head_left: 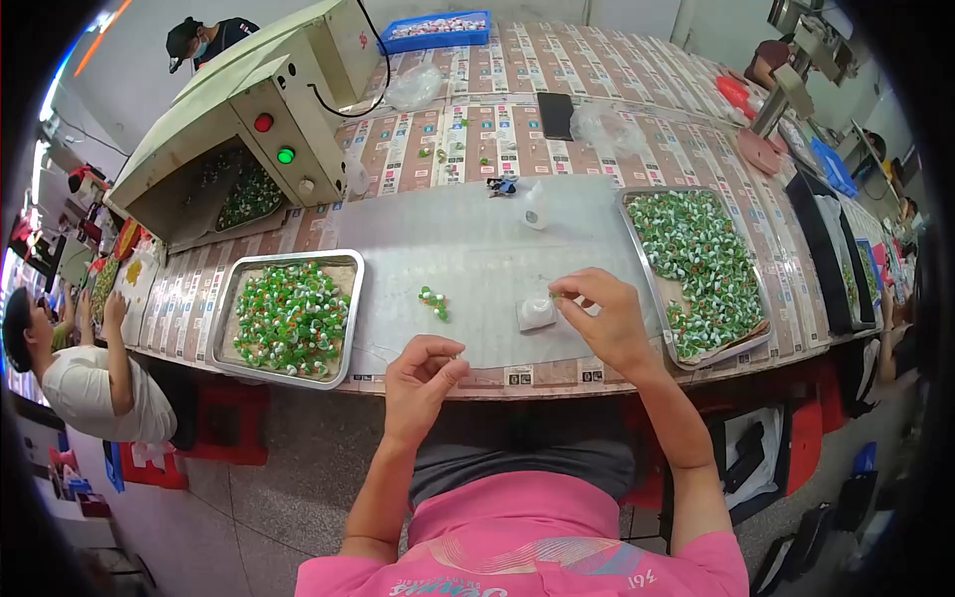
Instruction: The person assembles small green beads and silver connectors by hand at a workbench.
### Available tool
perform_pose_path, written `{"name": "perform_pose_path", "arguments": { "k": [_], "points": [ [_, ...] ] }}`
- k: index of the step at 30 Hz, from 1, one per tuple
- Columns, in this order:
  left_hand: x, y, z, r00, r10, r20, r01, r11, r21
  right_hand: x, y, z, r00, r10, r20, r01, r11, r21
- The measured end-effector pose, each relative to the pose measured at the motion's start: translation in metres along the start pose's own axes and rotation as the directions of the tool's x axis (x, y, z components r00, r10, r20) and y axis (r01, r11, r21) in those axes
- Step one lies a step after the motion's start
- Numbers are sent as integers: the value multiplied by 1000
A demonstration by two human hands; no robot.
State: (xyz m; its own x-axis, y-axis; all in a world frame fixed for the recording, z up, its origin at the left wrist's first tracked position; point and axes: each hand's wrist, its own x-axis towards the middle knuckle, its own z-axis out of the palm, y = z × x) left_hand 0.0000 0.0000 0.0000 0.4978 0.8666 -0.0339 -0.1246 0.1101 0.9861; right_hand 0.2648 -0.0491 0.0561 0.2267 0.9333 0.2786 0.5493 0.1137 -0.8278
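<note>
My left hand point(420, 390) is at the table's front edge, thumb and fingertips closed in a pinch; a tiny pale bit shows at the tips, too small to name. My right hand point(609, 316) hovers beside a small white square dish point(536, 315), its thumb and forefinger pinched together; what they hold, if anything, is too small to make out. Between the hands and the left tray lie a few small green and white pieces point(435, 302) on the grey sheet point(398, 234). A small clear container point(535, 211) and a little dark blue and black object point(502, 186) sit farther back.
Left stands a metal tray point(355, 308) heaped with green, white and orange pieces; right, a larger tray point(661, 318) of green and white ones. A beige machine point(274, 109) with red and green buttons occupies the back left. Clear plastic bags point(609, 131) lie behind. Other people sit at both sides.
</note>
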Motion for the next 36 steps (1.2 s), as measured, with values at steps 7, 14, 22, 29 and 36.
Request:
{"name": "perform_pose_path", "arguments": {
  "k": [7, 14, 22, 29, 36],
  "points": [
    [-10, 17, 29, 997, -51, -54, 44, 990, -134, 0, 8, 2, 986, -165, -2, 161, 965, -205],
    [-14, 6, 42, 988, -149, 33, 152, 942, -301, -17, -2, -4, 992, -123, -20, 121, 991, -62],
    [-20, -1, 61, 982, -149, 119, 186, 885, -427, -65, -25, 2, 979, 69, 189, -121, 953, 277],
    [-29, 1, 69, 975, -166, 146, 213, 881, -423, -78, -29, 3, 978, 77, 196, -130, 953, 275],
    [-38, 3, 71, 980, -145, 137, 186, 914, -362, -89, -26, 3, 972, 89, 218, -145, 955, 258]
  ]
}}
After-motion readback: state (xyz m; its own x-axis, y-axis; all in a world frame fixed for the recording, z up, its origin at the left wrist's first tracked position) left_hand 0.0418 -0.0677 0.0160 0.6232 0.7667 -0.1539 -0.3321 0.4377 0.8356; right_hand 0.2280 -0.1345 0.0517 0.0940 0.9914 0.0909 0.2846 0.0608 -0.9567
